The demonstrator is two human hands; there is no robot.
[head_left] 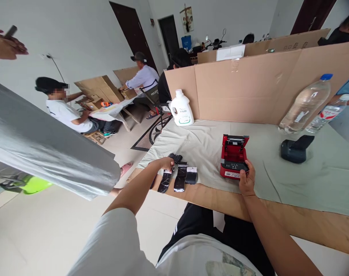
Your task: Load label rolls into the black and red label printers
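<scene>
Near the table's front edge, my left hand [165, 163] is closed around a small roll wrapped in black film; its hollow end [173, 168] shows by my fingers. Several similar black rolls [180, 178] lie beside and under that hand, some with pale ends. To the right sits a small red label printer [234, 155] with its lid raised and its inner bay exposed. Gripping the printer's front right corner is my right hand [247, 179], with the thumb on the front face. The fingers behind the corner are partly hidden.
A white jug [181, 109] stands at the back left, before a cardboard screen [234, 92]. At the right are a large bottle [305, 105], a smaller bottle [325, 115] and a black device [295, 150]. A person in grey [48, 142] stands close on the left; others sit beyond.
</scene>
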